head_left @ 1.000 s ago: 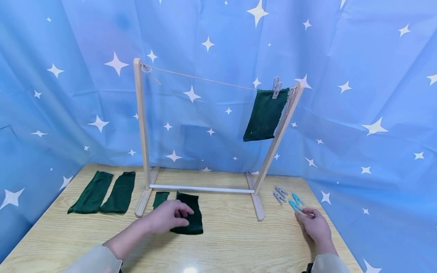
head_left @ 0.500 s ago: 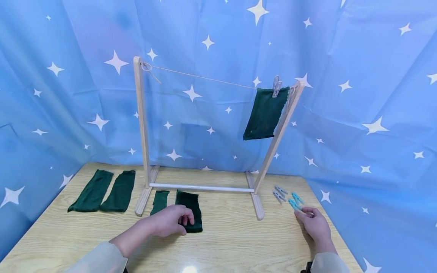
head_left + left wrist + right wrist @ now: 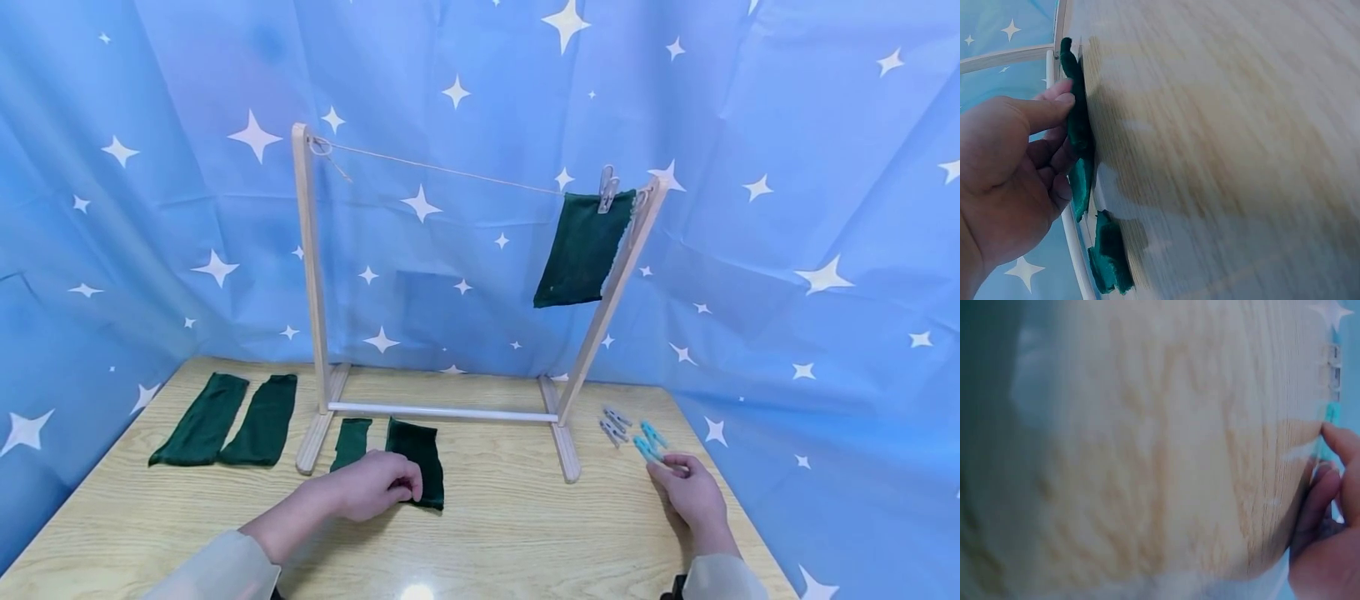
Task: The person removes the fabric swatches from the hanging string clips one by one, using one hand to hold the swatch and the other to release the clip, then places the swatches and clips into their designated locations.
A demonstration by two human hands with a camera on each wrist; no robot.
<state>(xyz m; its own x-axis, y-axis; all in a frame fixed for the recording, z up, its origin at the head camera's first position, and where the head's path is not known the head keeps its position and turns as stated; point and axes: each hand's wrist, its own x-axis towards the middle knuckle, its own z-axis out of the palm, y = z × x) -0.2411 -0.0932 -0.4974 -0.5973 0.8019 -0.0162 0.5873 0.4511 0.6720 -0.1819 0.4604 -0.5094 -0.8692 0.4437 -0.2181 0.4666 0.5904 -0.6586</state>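
1. Left hand [image 3: 372, 486]: fingers and thumb curled, pinching the near edge of a dark green cloth [image 3: 416, 451] lying flat on the wooden table [image 3: 510, 533], just in front of the drying rack [image 3: 315, 275].
2. Right hand [image 3: 692, 492]: fingertips rest on a turquoise clothespin [image 3: 647, 450]; whether it is pinched cannot be determined.
3. Grey clothespins [image 3: 615, 425] lie just beyond.

Head cam looks forward and down over the whole light wooden table [image 3: 525, 533]. Both wrist cams sit super close, skimming that same tabletop sideways, the right one blurry.
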